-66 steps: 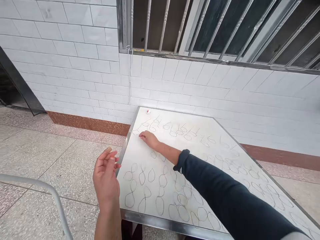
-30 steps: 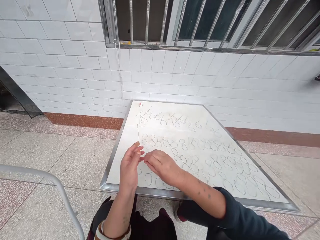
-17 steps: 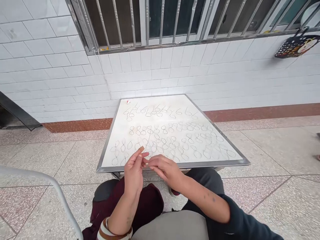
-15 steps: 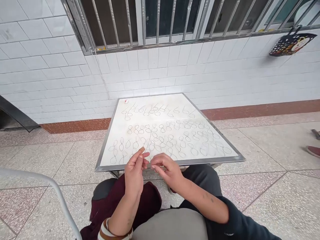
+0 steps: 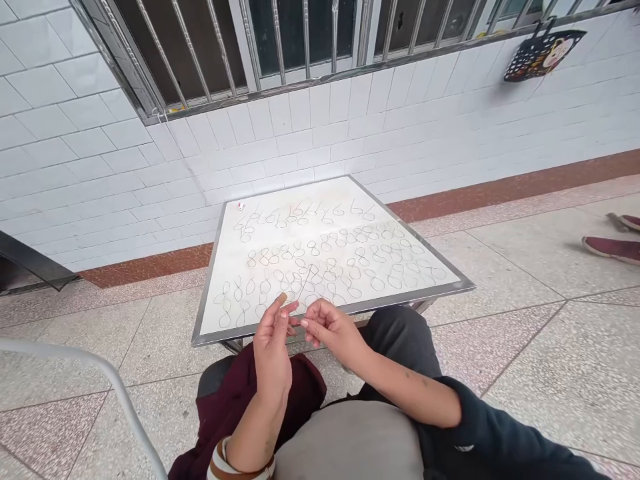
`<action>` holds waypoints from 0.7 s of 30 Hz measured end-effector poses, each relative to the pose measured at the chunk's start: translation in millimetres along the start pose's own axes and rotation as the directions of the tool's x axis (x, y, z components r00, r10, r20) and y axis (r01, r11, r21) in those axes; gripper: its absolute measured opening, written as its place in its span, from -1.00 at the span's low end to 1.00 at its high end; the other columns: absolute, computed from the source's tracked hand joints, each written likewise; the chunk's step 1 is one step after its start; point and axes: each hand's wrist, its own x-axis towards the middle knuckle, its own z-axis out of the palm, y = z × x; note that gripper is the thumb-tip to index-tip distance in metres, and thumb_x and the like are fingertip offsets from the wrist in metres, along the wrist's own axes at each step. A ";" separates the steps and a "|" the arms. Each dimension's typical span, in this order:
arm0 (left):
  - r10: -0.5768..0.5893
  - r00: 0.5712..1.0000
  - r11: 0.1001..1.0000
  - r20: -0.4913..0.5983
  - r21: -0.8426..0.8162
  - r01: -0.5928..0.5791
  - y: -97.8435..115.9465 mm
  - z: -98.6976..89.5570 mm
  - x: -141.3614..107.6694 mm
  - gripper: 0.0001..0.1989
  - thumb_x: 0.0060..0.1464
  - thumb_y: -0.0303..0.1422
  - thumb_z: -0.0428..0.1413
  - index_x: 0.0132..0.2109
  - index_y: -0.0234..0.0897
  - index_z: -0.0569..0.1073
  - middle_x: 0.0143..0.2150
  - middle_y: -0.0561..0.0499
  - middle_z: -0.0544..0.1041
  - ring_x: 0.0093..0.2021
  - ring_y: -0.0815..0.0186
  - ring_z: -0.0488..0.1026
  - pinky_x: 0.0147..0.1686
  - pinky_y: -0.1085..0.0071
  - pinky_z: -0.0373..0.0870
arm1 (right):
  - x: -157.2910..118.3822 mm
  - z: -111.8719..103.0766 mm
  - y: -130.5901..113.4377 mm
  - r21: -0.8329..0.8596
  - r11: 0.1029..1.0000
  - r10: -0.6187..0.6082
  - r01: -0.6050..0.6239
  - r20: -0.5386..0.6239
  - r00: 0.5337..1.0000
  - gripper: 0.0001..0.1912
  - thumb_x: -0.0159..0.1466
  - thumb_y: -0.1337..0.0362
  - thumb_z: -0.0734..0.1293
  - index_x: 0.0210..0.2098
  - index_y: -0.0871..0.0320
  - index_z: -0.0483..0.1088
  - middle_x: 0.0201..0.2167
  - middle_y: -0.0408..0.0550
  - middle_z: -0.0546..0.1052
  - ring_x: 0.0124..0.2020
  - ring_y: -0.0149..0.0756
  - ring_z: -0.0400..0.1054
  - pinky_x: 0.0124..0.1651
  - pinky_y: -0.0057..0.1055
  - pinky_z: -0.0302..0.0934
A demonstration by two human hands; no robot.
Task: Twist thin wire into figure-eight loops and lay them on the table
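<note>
My left hand [image 5: 273, 337] is closed in a pinch in front of the table's near edge, a tan wrap on one fingertip. From between my fingers a thin dark wire [image 5: 307, 281] sticks up and away over the board. My right hand [image 5: 330, 328] pinches with thumb and forefinger right beside the left fingertips, also at the wire; its exact hold is partly hidden. Beyond the hands, the white metal-edged table [image 5: 235, 257] bears several thin wire pieces bent into figure-eight loops [image 5: 313, 248], and a farther row shaped like sixes [image 5: 301, 212].
A small red-and-white item [image 5: 241, 206] lies at the table's far left corner. Behind stands a white tiled wall [image 5: 295, 157] with a barred window and a hanging patterned bag [image 5: 544, 55]. A grey curved rail [image 5: 113, 377] is at my left. A person's shoe [image 5: 613, 249] shows at right.
My right hand has come in against the left fingertips, closing the small gap between them. The wire leans more to the right. The whole view has turned slightly.
</note>
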 end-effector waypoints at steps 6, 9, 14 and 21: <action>-0.016 1.000 0.999 -0.012 -0.029 0.015 0.6 -2.1 1.4 -0.60 0.11 -0.23 0.20 0.09 -0.20 0.48 -0.04 -0.10 0.58 -0.13 0.32 0.46 -0.11 0.38 0.30 | 0.9 -2.7 2.4 -0.031 0.999 0.021 -0.021 -0.003 1.000 -0.73 0.21 0.08 0.39 -0.36 0.13 0.30 -0.58 -0.25 0.39 -0.57 -0.47 0.31 -0.51 -0.51 0.23; -0.036 0.999 0.997 0.007 -0.073 0.037 0.0 0.2 1.6 -0.59 0.07 -0.27 0.24 0.07 -0.21 0.49 -0.08 -0.09 0.58 -0.28 0.41 0.42 -0.23 0.44 0.31 | 0.1 -4.7 6.8 -0.060 0.997 0.040 -0.040 0.005 0.999 -0.75 0.22 0.10 0.38 -0.36 0.13 0.30 -0.59 -0.25 0.40 -0.58 -0.47 0.30 -0.50 -0.50 0.23; -0.044 0.999 0.993 -0.013 -0.109 0.043 -1.9 4.7 -0.2 -0.59 0.04 -0.31 0.27 0.05 -0.22 0.50 -0.16 -0.05 0.58 -0.35 0.46 0.38 -0.30 0.49 0.30 | -0.7 -7.1 15.0 -0.050 0.999 0.022 -0.021 0.015 1.000 -0.76 0.23 0.10 0.38 -0.34 0.12 0.31 -0.55 -0.23 0.42 -0.54 -0.44 0.32 -0.49 -0.49 0.24; -0.076 0.996 0.988 -0.049 -0.140 0.069 -3.1 5.7 -0.2 -0.59 0.03 -0.29 0.27 0.05 -0.25 0.50 -0.18 -0.08 0.57 -0.32 0.43 0.40 -0.31 0.49 0.31 | -1.0 -7.9 15.1 -0.046 0.998 0.047 -0.047 -0.001 0.999 -0.74 0.23 0.08 0.38 -0.34 0.12 0.31 -0.56 -0.24 0.40 -0.55 -0.44 0.34 -0.49 -0.48 0.25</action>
